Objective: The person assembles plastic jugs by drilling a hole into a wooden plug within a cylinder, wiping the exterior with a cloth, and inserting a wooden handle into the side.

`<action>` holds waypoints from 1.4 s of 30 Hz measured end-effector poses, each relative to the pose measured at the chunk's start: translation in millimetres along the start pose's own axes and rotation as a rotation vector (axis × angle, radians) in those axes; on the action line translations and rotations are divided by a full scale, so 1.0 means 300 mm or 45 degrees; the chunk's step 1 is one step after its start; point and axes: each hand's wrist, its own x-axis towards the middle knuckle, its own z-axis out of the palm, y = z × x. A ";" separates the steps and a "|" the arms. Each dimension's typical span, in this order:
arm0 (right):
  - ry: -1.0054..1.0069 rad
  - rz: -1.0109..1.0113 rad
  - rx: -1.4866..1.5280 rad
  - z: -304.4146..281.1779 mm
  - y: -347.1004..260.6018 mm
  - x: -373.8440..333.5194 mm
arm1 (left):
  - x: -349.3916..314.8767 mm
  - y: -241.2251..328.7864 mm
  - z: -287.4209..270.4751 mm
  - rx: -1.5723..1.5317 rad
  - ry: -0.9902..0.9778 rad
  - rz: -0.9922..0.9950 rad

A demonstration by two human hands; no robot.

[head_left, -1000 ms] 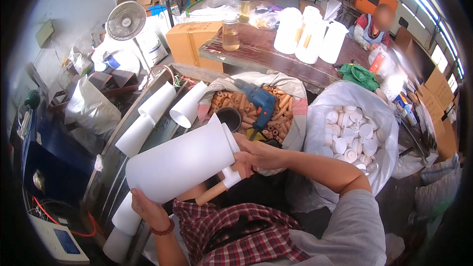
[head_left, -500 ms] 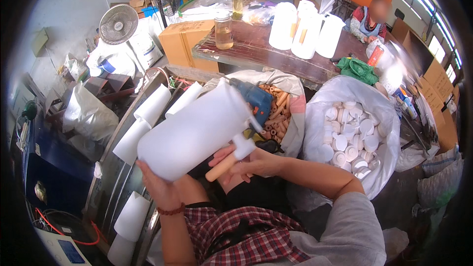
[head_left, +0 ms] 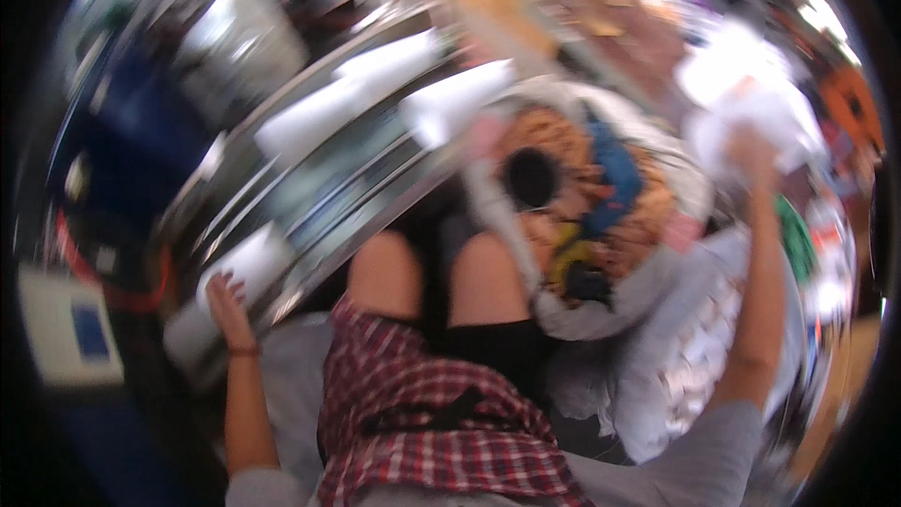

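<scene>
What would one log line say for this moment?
left hand on white tube | right hand raised, holding white container | picture blurred

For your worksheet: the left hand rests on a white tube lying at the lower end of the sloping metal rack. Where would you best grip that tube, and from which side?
Grip the white tube around its round body near the lower end, where the left hand already touches it. Come from the person's side, below the rack: the tube lies along the slope, and that end seems free. Heavy blur hides finer detail.

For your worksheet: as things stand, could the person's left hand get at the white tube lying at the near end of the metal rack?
Probably yes: the left hand already rests against the white tube on the metal rack, with nothing between them, though blur hides the grip.
</scene>
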 end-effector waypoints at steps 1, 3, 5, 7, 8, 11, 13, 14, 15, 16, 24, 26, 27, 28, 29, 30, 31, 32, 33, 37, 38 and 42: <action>-0.045 -0.024 0.119 0.129 0.113 0.007 | 0.003 -0.093 -0.157 0.083 0.106 0.044; -0.204 0.097 0.585 0.303 0.267 0.011 | -0.082 -0.216 -0.463 0.521 0.340 0.097; -0.401 0.610 1.375 0.390 0.429 0.009 | -0.202 -0.264 -0.649 0.714 0.567 -0.214; -0.494 0.924 1.771 0.425 0.475 0.061 | -0.390 -0.418 -0.866 1.049 0.678 -0.562; -0.525 0.992 1.830 0.414 0.508 0.055 | -0.445 -0.468 -0.909 1.212 0.652 -0.740; -0.698 0.969 1.900 0.347 0.519 0.120 | -0.710 -0.732 -1.138 1.383 0.162 -1.151; -0.882 1.153 1.366 0.349 0.400 -0.014 | -0.735 -0.673 -1.022 1.735 -0.107 -1.125; -0.835 1.150 1.157 0.356 0.309 -0.042 | -0.752 -0.596 -0.914 1.898 -0.249 -1.119; -0.905 1.091 1.099 0.329 0.258 -0.082 | -0.714 -0.563 -0.857 1.995 -0.398 -1.115; -0.954 1.023 1.026 0.274 0.225 -0.093 | -0.705 -0.590 -0.826 1.995 -0.512 -1.141; -0.945 0.239 0.662 -0.302 -0.100 -0.223 | -0.540 -0.911 -0.671 1.907 -0.857 -1.163; -0.782 -0.033 0.568 -0.389 -0.180 -0.212 | -0.530 -0.948 -0.678 1.885 -0.839 -1.152; -0.768 -0.079 0.571 -0.443 -0.242 -0.182 | -0.536 -0.960 -0.681 1.862 -0.816 -1.153; -0.758 -0.131 0.582 -0.537 -0.384 -0.161 | -0.539 -0.966 -0.698 1.846 -0.783 -1.158; -0.780 -0.100 0.687 -0.617 -0.503 -0.160 | -0.529 -0.968 -0.710 1.826 -0.755 -1.145; -0.797 -0.074 0.796 -0.687 -0.618 -0.160 | -0.519 -0.969 -0.722 1.806 -0.730 -1.132; -0.808 -0.052 0.908 -0.750 -0.721 -0.157 | -0.512 -0.968 -0.736 1.777 -0.686 -1.119; -0.814 -0.082 0.917 -0.798 -0.807 -0.164 | -0.499 -0.962 -0.757 1.746 -0.639 -1.101; -0.721 -0.235 0.813 -0.839 -0.890 -0.170 | -0.493 -0.957 -0.771 1.714 -0.591 -1.089; -0.663 -0.711 0.971 -0.895 -1.114 -0.176 | -0.443 -0.897 -0.875 1.593 -0.352 -1.013; -0.635 -0.845 0.988 -0.893 -1.162 -0.155 | -0.471 -0.898 -0.902 1.532 -0.271 -1.016; -0.971 -0.816 1.367 -0.946 -1.276 -0.162 | -0.479 -0.872 -1.031 1.296 0.067 -1.008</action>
